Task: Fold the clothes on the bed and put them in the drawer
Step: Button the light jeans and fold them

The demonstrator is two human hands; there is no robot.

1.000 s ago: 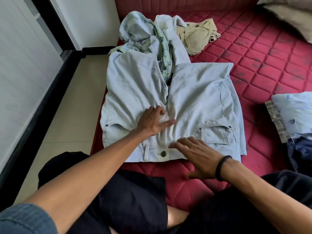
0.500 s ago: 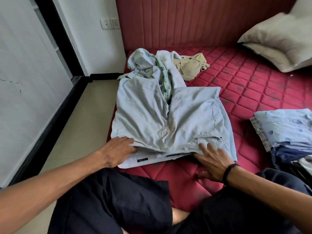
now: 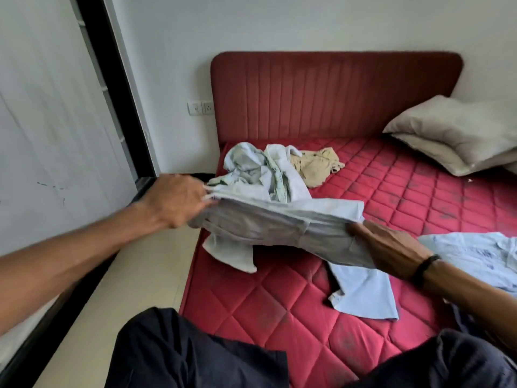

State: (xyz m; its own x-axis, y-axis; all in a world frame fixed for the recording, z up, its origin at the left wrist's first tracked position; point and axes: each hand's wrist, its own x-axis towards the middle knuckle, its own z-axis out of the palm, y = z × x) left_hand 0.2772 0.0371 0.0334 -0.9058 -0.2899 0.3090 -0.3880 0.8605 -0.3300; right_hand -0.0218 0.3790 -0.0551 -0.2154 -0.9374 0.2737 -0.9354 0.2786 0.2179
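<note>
Lifting: both hands raise the pale blue denim shorts (image 3: 279, 222) off the red quilted mattress (image 3: 279, 298), near its left edge, apparently to turn one half over the other.
Left hand: the left hand (image 3: 176, 200) pinches the left end of the waistband, fingers curled round the cloth, out past the left edge of the bed and over the cream tiled floor (image 3: 134, 275).
Shorts: held roughly level and taut between the hands, one corner drooping to the mattress below; spreading the grip this wide probably keeps the layers flat for a clean fold.
Right hand: the right hand (image 3: 391, 247), with a black wristband, grips the right end of the shorts, thumb on top.
Unfolded heap: a crumpled pile of light blue and floral clothes (image 3: 257, 169) with a beige garment (image 3: 316, 166) lies behind, toward the headboard's left corner, not yet folded.
Folded stack: pale blue printed clothes (image 3: 475, 259) lie at the right edge of view.
Open room: bare mattress lies under and in front of the shorts, enough to lay them down again.
Drawer: not in view.
</note>
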